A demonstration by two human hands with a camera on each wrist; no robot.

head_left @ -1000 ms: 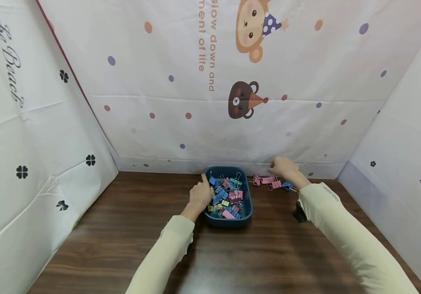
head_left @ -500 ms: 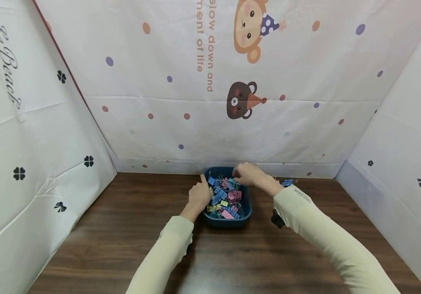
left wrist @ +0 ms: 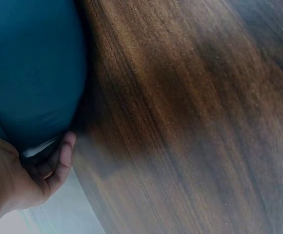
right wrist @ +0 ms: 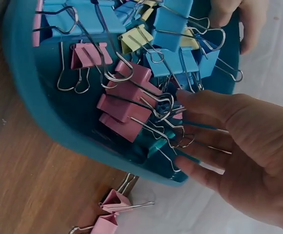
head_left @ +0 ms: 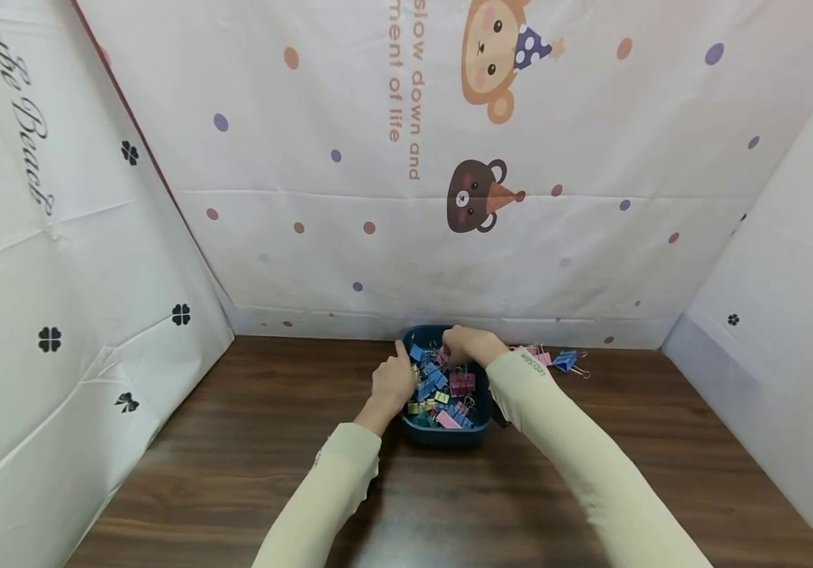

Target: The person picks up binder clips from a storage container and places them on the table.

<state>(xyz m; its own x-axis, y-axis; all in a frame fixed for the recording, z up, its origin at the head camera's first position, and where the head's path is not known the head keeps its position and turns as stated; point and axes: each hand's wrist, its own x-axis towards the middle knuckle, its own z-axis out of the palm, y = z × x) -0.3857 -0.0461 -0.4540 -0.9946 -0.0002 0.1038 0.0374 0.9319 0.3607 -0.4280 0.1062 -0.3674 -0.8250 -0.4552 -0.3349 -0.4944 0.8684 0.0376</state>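
A dark teal bin (head_left: 447,436) stands on the table near the back, holding many binder clips in blue, pink, yellow and green. My left hand (head_left: 392,384) grips its left side, the thumb along the rim and fingers curled at the outer wall (left wrist: 39,73). Inside the bin, toward the back right, my right hand (head_left: 473,345) reaches among the clips. Its fingers (right wrist: 200,173) are spread and loosely bent beside stacked pink clips (right wrist: 127,105) and a green clip (right wrist: 156,144); wire handles overlap the fingertips. Blue clips (right wrist: 173,24) lie farther across the pile.
Along the wall to the right of the bin lie pink binder clips (head_left: 543,356) and a blue binder clip (head_left: 566,360), partly hidden behind the right sleeve. White printed cloth (head_left: 321,260) hangs at the back and both sides of the brown wooden table (head_left: 200,442).
My right hand has moved left from the clips by the wall to over the bin, then down among the clips inside. My left hand has stayed at the bin's left side.
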